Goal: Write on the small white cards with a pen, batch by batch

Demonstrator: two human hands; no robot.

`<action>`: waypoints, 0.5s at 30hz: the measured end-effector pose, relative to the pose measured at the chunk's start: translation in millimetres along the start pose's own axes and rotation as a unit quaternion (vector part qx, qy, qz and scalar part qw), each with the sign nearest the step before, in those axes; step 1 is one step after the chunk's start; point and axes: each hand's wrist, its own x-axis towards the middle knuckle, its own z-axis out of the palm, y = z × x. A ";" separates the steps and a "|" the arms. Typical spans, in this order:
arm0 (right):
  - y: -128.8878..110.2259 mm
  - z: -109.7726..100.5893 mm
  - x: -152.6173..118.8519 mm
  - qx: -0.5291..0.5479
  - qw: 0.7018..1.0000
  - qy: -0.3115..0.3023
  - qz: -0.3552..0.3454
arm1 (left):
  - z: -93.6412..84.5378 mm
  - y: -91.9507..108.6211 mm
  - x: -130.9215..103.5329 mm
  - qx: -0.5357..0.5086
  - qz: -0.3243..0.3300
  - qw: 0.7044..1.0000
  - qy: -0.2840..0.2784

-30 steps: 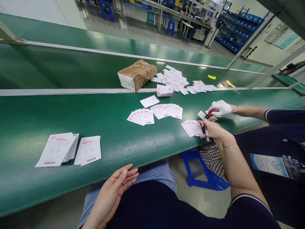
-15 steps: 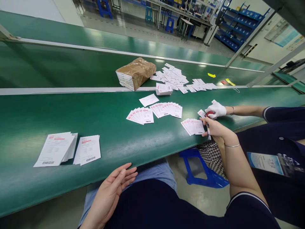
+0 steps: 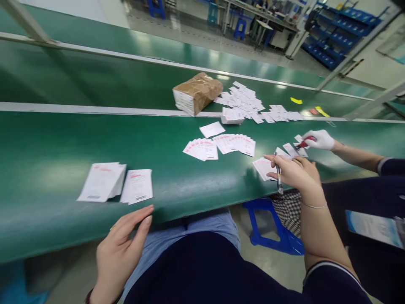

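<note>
Right hand (image 3: 292, 172) holds pen (image 3: 279, 182) at white cards (image 3: 262, 167).

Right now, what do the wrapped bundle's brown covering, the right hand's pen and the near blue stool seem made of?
Brown covering: probably paper or plastic film, glossy, with creases and glare.
Pen in the right hand: likely plastic, shiny, its barrel glinting.
Near blue stool: apparently molded plastic, smooth, one even colour.

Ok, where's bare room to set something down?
Green table lies bare between the card stacks and the fanned cards, and left of the stacks. It's crowded around the right hand and where loose cards lie beside the brown package.
</note>
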 end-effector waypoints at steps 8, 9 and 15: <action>-119.9 108.8 71.6 0.052 0.964 -0.087 -0.245 | -11.1 -23.8 9.6 0.092 0.102 0.991 0.004; -143.8 121.0 80.5 0.059 0.958 -0.094 -0.266 | -12.1 -25.6 8.1 0.090 0.105 0.990 0.009; -252.0 183.6 132.2 0.047 0.929 -0.138 -0.339 | -26.2 -33.6 -2.8 0.061 0.077 0.995 0.023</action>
